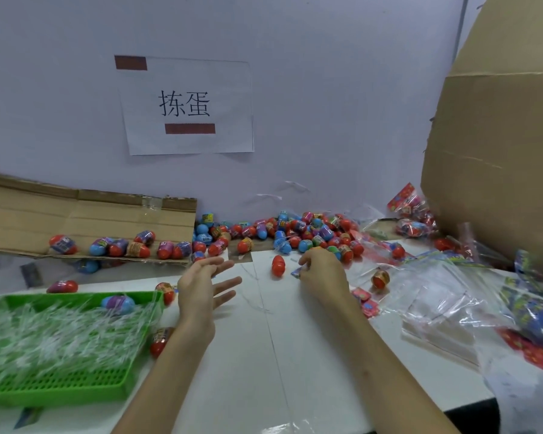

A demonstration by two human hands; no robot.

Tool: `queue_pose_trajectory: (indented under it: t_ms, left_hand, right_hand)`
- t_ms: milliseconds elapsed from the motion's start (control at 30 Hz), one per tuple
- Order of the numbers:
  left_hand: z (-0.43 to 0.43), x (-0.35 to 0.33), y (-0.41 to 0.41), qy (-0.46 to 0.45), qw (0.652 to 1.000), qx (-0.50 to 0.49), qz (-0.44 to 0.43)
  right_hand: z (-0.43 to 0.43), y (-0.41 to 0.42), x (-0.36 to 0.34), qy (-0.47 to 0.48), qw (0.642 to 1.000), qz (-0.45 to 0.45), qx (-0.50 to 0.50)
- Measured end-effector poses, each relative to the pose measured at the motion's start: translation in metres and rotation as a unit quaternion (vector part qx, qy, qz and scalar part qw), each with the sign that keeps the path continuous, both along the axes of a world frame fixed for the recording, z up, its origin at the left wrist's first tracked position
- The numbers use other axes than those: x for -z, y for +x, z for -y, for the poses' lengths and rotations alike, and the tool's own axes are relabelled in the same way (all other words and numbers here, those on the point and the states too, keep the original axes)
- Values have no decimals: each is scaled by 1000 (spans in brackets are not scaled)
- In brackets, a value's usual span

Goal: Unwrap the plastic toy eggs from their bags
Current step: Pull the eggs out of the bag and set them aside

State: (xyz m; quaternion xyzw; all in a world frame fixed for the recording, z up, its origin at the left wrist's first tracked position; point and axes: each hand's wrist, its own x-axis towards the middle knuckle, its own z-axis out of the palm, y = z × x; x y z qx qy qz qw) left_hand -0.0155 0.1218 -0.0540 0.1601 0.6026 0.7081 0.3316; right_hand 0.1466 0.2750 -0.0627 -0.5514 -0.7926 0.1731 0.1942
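Visibility is poor at the left, where motion blur smears the clear wrappers heaped in the green tray [63, 388], and a blue and purple egg [118, 304] shows only in part beneath them. The right hand [322, 274] is seen from the back, so its fingertips are largely hidden; the fingers are curled and pinch a small blue and red scrap [296, 272] whose nature cannot be made out. The left hand [204, 286] is spread with straight fingers, palm turned inward, holding nothing. Between the two hands, a bare red egg [277, 266] lies on the white table [264, 355], close to the right hand but apart from it, its long axis running away from the person towards the wall. Behind it, a loose pile of red and blue eggs [295, 236] stretches along the wall and onto a flattened cardboard sheet [91, 220]. Clear bags [452, 296] with printed headers lie at the right, blurred and cut off by the frame edge, below a large cardboard box [499, 167] that hides what lies behind it
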Motion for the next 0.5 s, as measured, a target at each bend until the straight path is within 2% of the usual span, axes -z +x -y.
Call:
queue_pose_trajectory:
  t_ms: [100, 267, 400, 500]
  left_hand:
    - [0, 0, 1, -2, 1000, -1, -2]
    - [0, -1, 2, -6, 1000, 1, -3]
    - [1, -1, 1, -6, 1000, 4, -2]
    - [1, -2, 1, -7, 1000, 5, 1]
  right_hand:
    - [1, 3, -4, -9, 1000, -5, 1]
    - [-1, 1, -5, -26, 999, 36, -12]
    - [-4, 5, 3, 81, 995, 16, 50]
    - [-12, 16, 7, 59, 992, 54, 95]
